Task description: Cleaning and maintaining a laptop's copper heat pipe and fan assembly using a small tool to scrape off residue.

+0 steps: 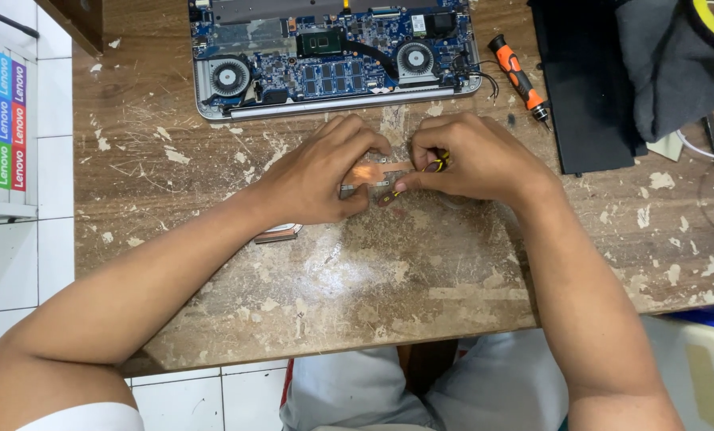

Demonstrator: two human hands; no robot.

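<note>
Left hand [317, 179]: bare, no glove, ring or watch to be seen; shows in the middle of the frame.
Right hand [473, 156]: bare as well, no glove, ring or band at the wrist; just right of centre.
Forearms: both uncovered from wrist to elbow, running from the lower corners of the frame toward the middle.
Left sleeve [85, 417]: a short white sleeve edge at the lower left corner.
Legs [421, 395]: light grey-white cloth over the lap, creased, at the bottom centre.
Markings: none visible on the clothing.
</note>
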